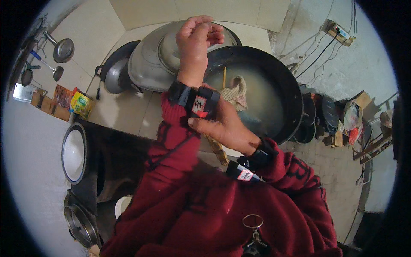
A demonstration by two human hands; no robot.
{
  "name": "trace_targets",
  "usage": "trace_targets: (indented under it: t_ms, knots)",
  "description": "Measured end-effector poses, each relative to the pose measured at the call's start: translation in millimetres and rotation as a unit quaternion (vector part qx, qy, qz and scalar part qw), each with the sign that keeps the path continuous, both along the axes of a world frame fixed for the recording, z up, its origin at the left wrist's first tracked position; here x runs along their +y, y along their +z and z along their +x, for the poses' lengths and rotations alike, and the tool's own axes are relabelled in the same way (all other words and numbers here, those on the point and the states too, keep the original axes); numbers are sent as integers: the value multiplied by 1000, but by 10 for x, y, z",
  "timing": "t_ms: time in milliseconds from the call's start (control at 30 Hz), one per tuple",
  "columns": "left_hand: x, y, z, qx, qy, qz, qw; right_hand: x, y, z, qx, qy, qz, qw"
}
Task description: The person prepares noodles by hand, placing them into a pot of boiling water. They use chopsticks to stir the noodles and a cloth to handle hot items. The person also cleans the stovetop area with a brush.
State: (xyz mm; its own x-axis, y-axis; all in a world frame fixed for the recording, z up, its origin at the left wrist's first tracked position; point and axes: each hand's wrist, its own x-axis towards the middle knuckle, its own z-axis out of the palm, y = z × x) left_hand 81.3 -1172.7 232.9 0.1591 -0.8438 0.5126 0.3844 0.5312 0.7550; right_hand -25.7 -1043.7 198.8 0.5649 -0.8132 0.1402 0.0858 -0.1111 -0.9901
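Note:
My left hand [199, 45] is raised at the upper middle, over a large metal lid, its fingers loosely curled with nothing visible in them. A black device [205, 103] with a label is strapped round my left wrist. My right hand [226, 123] grips that device, with the thumb at its lower side and the fingers partly hidden behind it. Another black device [245, 170] is strapped to my right wrist. Behind my right hand is a big black wok [290, 86] with cloudy water, a knitted cloth [237, 91] and a thin wooden stick [224, 77] in it.
The large metal lid [144, 64] lies left of the wok, near a smaller wok [115, 75]. Ladles [57, 73] hang on the left wall, above a yellow packet [81, 102]. A white basin [74, 155] stands lower left. Cables run from a power strip [338, 32] at the upper right.

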Motion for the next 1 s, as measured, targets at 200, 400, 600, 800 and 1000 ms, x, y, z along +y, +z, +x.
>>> trace_targets:
  t_ms: [200, 400, 600, 800, 1000]
  knots:
    - [91, 48, 89, 97, -57, -38, 993, -88, 38, -52, -40, 9, -17, 999]
    - [78, -48, 134, 127, -27, 18, 991, -38, 14, -88, -72, 55, 13, 996]
    - [50, -249, 323, 135, -13, -16, 991, 63, 319, -445, 77, 68, -34, 994]
    - [-10, -332, 252, 161, 9, 13, 987, 226, 198, -136, 125, 283, 27, 950]
    - [88, -441, 203, 117, 14, 65, 991, 291, 183, 118, 81, 275, -54, 957]
